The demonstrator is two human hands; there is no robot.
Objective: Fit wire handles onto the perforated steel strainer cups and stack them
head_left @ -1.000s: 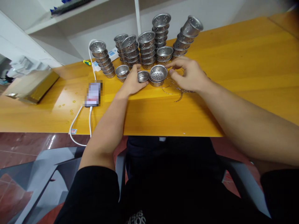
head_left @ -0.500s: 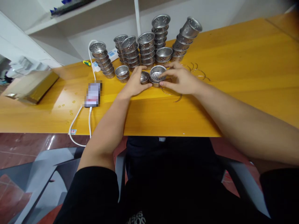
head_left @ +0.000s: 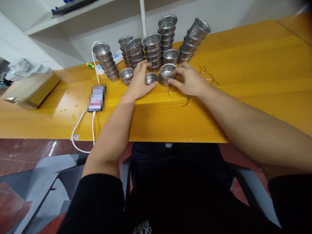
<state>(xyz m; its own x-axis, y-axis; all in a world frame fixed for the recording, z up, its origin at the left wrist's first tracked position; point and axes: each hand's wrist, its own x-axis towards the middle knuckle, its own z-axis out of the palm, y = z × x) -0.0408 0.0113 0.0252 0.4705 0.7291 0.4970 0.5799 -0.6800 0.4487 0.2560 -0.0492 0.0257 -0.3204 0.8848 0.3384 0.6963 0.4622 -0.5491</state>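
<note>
Thumb in front and fingers at the rim, my right hand [head_left: 191, 78] grips a perforated metal cup [head_left: 168, 72], which sits nested on another cup [head_left: 164, 83]. Beside this pair stands a single low metal cup [head_left: 151, 78]. My left hand [head_left: 139, 83] is around the left side of that single cup, thumb and fingers spread apart; whether it touches the cup I cannot tell. Farther left, another short pair of cups [head_left: 126, 75] is partly hidden behind my left hand.
Behind my hands rise several tall stacks of the same cups [head_left: 153, 48]; the right one [head_left: 192, 42] leans right. Thin curved wires [head_left: 209, 78] lie right of my hands. A phone [head_left: 97, 98] with white cables [head_left: 94, 126] and a cardboard box [head_left: 36, 94] are at left.
The nested pair of cups has shifted slightly right and away with my right hand, widening the gap to the single cup. My left hand has moved a little away from me and opened wider.
</note>
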